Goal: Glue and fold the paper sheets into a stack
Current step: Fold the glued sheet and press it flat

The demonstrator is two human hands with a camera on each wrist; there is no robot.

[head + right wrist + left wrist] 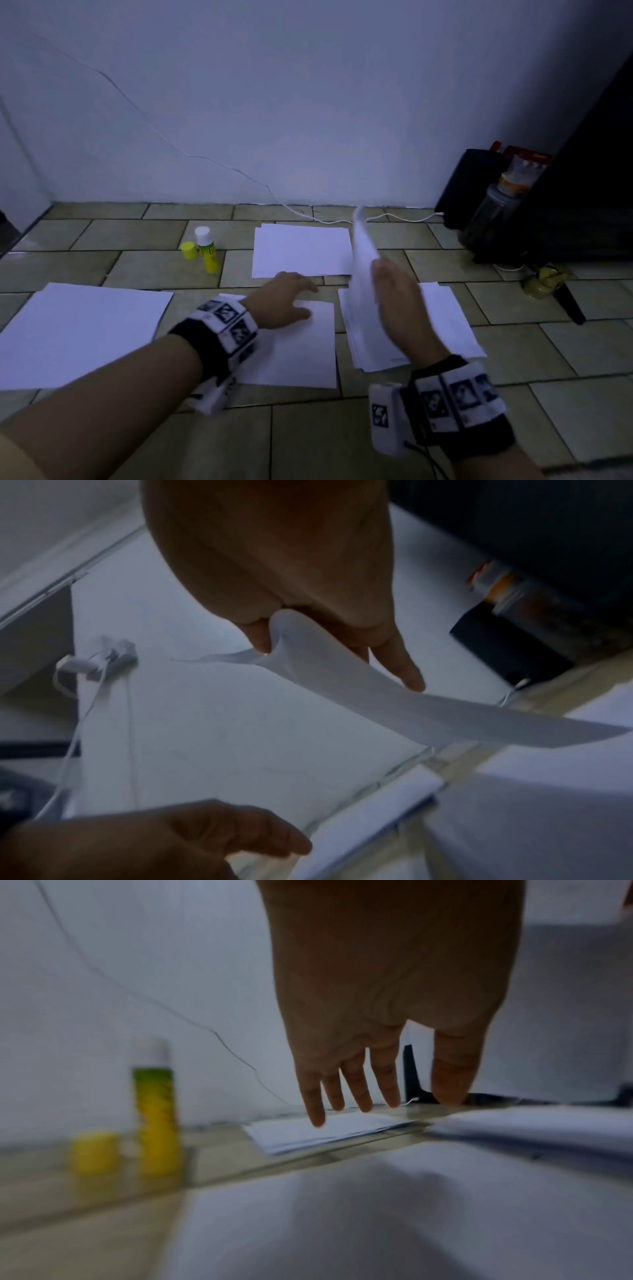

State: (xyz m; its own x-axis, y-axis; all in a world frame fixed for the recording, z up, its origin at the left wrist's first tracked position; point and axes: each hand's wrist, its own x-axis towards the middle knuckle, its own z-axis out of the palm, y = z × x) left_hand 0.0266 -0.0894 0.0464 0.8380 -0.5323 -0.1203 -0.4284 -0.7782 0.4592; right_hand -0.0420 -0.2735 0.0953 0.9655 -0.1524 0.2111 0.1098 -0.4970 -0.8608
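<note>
Nearest the viewer, both forearms reach out over a tiled floor (308, 442), each wrist wrapped in a marker-printed band. The left hand (284, 301) is held low over the far edge of a single paper sheet (301, 349) lying flat in the middle; its fingers (356, 1085) are straight and spread, holding nothing, and the frames do not settle whether they touch the paper. Just right of that sheet, with a narrow strip of bare tile between their edges, lies a loose paper stack (448, 325) whose edges are fanned out of line. Above it the right hand (400, 305) pinches a lifted sheet (359, 274) between thumb and fingers; the sheet stands nearly edge-on and blurred, its free end bending away from the hand in the right wrist view (428, 710). To the far left lies a large flat sheet (82, 329), well apart from the middle one, with open tile between.

Farther off, a second pile of paper (301, 250) lies squarely past the left hand's fingertips. Left of it the glue stick (207, 248) stands upright, uncapped, its yellow cap (188, 250) just beside it. A white cable (387, 217) runs along the foot of the wall (308, 102) to a dark box (469, 185) at the right, beside jars.
</note>
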